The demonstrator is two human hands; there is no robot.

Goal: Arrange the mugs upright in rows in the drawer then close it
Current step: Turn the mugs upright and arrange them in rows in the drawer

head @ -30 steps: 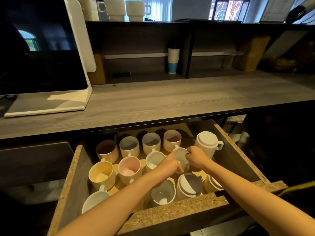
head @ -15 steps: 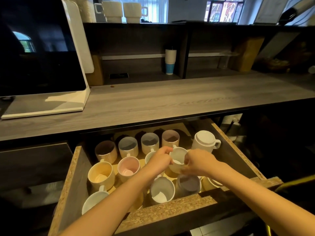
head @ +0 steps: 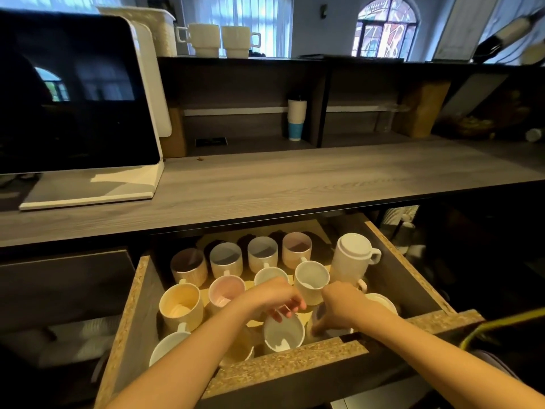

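1. The drawer [head: 131,314] stood pulled out below the table [head: 295,178]. The back-row mugs [head: 226,259] sat upright, mouths up, with the visible handles turned toward you. The yellow mug [head: 181,304] opened the second row at the left, also upright.
2. Your left hand [head: 274,299] had been on the second row a second before. It had since dropped over the front white mug [head: 283,332]. The fingers were curled. I could not tell whether they touched the rim or held anything.
3. The second-row white mug [head: 311,280] was in both your hands half a second before. It now stood free with neither hand gripping it, mouth up and long axis vertical. Its handle was hidden from view. Judgement: that slot in the second row was filled and your attention had moved to the front row.
4. Your right hand [head: 339,308] had come down on the grey mug [head: 322,315] in the front row, just right of the front white mug. The fingers curled over its near rim, gripping it. The mouth seemed to face up, but the mug was mostly covered.
5. The inverted white mug [head: 352,255] stood at the far right, unmoved. Its base was up, its mouth down, and its handle pointed right toward the drawer wall. Judgement: it still needed turning, and the drawer was not yet closed.
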